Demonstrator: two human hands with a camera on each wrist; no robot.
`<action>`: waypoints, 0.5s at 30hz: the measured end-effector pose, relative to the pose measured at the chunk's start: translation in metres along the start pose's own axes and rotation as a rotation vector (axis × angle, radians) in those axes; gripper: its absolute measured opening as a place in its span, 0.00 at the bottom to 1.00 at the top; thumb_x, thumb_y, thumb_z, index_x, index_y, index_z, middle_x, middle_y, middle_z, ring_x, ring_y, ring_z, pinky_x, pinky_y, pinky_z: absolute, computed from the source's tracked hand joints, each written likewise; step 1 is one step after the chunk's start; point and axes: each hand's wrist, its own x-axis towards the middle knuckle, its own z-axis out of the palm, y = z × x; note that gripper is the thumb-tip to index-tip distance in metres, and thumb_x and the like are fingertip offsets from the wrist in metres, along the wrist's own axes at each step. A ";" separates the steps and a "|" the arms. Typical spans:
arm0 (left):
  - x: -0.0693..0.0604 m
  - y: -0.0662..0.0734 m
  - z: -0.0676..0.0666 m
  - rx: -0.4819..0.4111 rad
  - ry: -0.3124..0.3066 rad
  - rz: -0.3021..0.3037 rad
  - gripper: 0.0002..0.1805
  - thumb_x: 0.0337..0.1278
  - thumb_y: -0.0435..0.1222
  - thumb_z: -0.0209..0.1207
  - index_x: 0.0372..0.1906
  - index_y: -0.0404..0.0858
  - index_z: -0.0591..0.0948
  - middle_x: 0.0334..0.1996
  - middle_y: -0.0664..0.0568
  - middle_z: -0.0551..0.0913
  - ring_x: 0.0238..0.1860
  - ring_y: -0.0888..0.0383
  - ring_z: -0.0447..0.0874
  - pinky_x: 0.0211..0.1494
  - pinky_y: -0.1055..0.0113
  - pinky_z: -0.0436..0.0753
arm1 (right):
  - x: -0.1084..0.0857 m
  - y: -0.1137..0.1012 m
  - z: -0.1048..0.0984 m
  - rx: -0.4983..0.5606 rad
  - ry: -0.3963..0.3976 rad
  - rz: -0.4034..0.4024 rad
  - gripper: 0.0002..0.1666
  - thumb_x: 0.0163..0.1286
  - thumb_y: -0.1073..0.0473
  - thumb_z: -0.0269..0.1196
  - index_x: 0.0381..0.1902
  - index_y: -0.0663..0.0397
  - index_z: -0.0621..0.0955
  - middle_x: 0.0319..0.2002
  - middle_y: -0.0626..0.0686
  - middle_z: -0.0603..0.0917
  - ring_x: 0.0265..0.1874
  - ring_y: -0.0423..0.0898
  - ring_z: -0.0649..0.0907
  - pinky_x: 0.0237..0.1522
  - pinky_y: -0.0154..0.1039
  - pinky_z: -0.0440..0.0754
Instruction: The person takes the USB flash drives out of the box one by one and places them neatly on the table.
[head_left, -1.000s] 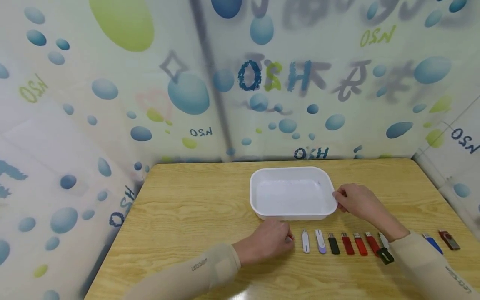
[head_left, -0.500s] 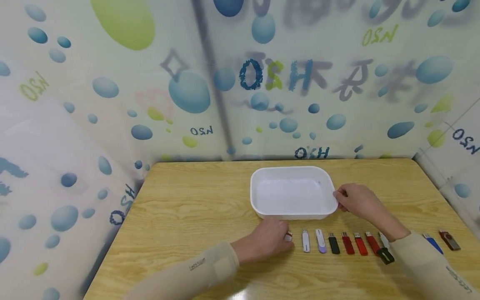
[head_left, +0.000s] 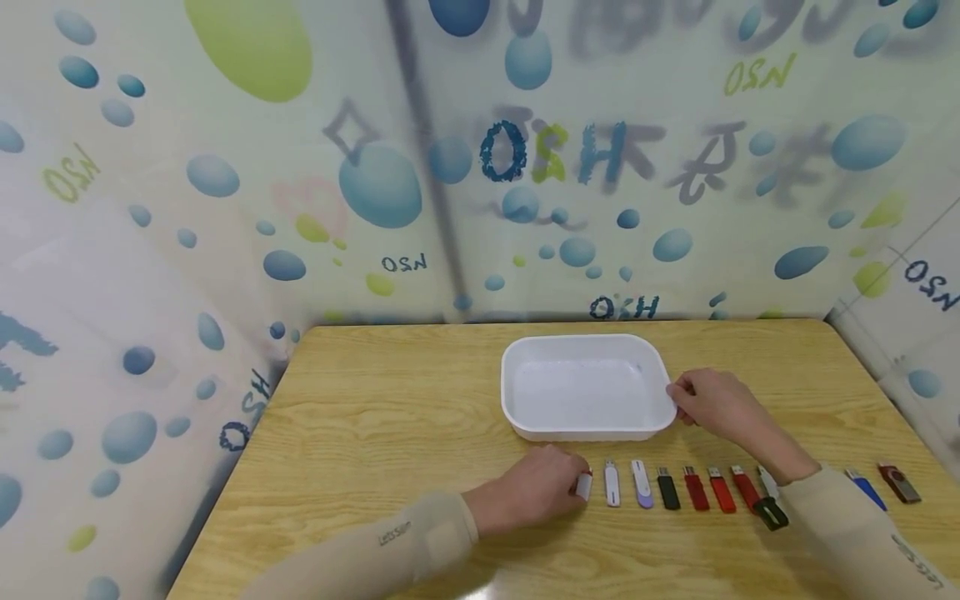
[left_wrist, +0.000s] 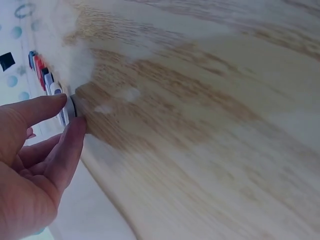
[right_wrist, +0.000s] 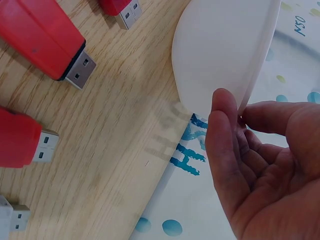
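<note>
In the head view my left hand (head_left: 528, 493) pinches a small white USB stick (head_left: 584, 485) with a bit of red at its end, at the left end of a row of sticks. The left wrist view shows thumb and fingertip on either side of that white stick (left_wrist: 71, 106), low over the wood. My right hand (head_left: 716, 406) pinches the right rim of a white plastic tray (head_left: 585, 434); in the right wrist view its thumb and fingers meet on the tray's edge (right_wrist: 225, 55). Nothing lies in the tray.
To the right of my left hand lie a white stick (head_left: 612, 483), a white-and-purple one (head_left: 642, 483), a black one (head_left: 667, 488) and several red ones. A blue stick (head_left: 866, 487) and a dark red swivel stick (head_left: 898, 482) lie at the far right. A patterned wall backs the table (head_left: 375, 400).
My left hand has shifted slightly and turned, so more of the white-and-red stick now shows beside the fingers. The right hand and tray have stayed put.
</note>
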 end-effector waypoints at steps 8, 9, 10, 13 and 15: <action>0.002 0.003 0.002 0.030 0.008 -0.024 0.12 0.56 0.41 0.74 0.42 0.39 0.88 0.25 0.61 0.83 0.26 0.70 0.76 0.29 0.80 0.74 | 0.001 0.002 0.001 0.002 0.001 -0.012 0.15 0.79 0.59 0.58 0.44 0.69 0.83 0.27 0.52 0.82 0.28 0.48 0.78 0.30 0.39 0.80; 0.002 0.003 0.002 0.027 0.012 -0.023 0.12 0.56 0.41 0.74 0.41 0.39 0.88 0.24 0.61 0.82 0.25 0.70 0.75 0.29 0.80 0.74 | 0.001 0.002 0.001 0.003 0.000 -0.011 0.15 0.79 0.59 0.58 0.44 0.69 0.83 0.27 0.52 0.82 0.28 0.48 0.78 0.30 0.39 0.80; 0.002 0.003 0.003 0.028 0.016 -0.022 0.11 0.56 0.41 0.74 0.40 0.40 0.88 0.24 0.62 0.82 0.25 0.70 0.74 0.29 0.80 0.73 | 0.001 0.002 0.001 0.003 0.000 -0.011 0.15 0.79 0.59 0.58 0.44 0.69 0.83 0.27 0.52 0.82 0.28 0.48 0.78 0.30 0.39 0.80; 0.000 0.002 0.003 -0.002 0.029 -0.025 0.10 0.55 0.41 0.74 0.34 0.41 0.86 0.20 0.63 0.77 0.23 0.70 0.72 0.27 0.80 0.71 | 0.000 0.002 0.001 0.006 -0.001 -0.008 0.15 0.79 0.59 0.58 0.44 0.69 0.83 0.27 0.52 0.82 0.28 0.48 0.78 0.30 0.39 0.80; -0.002 0.001 0.003 -0.040 0.034 -0.035 0.11 0.56 0.42 0.74 0.30 0.43 0.83 0.19 0.64 0.74 0.22 0.70 0.69 0.25 0.80 0.69 | 0.000 0.003 0.001 0.009 -0.002 -0.007 0.15 0.79 0.58 0.58 0.44 0.69 0.83 0.27 0.52 0.82 0.28 0.48 0.78 0.30 0.39 0.80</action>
